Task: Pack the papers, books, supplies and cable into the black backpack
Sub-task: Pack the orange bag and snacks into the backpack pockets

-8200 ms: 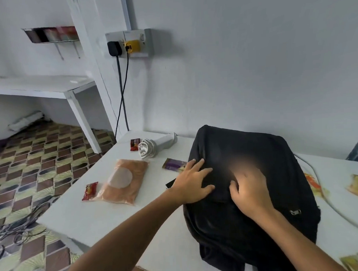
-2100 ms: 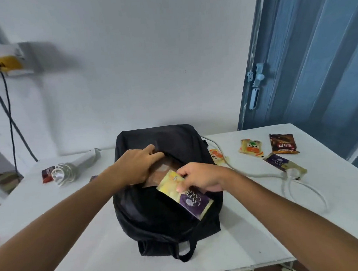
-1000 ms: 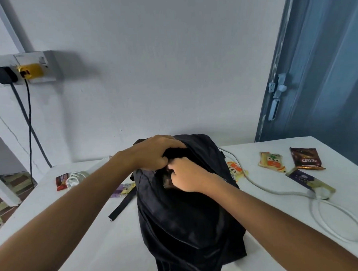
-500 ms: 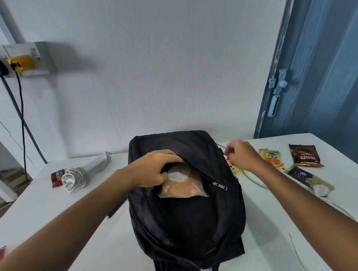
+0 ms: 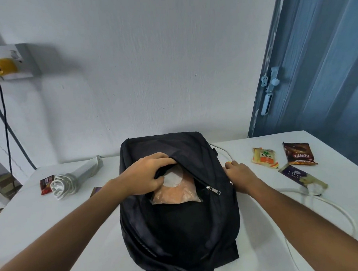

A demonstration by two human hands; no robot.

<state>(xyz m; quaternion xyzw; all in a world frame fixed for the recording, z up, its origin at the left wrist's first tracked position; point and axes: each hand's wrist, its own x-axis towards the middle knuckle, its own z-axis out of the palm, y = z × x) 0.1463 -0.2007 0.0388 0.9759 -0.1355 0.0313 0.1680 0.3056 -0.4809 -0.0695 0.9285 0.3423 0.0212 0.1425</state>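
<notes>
Plain home room: wall socket (image 5: 10, 61), blue door (image 5: 315, 66)

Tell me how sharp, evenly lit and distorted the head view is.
Head view: soft, even light, with only a faint shadow beside the socket box. The wide lens bows the blue door and stretches both forearms at the lower corners. The black backpack is sharp, though its dark fabric hides detail. The snack packets are slightly soft.

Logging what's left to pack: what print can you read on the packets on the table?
"dilS": brown packet, print upside down, so perhaps "Slip".
"LAYER": purple packet, uncertain; second line blurred.
Yellow packet: green label, characters too small.
Red packet: unreadable.
</notes>
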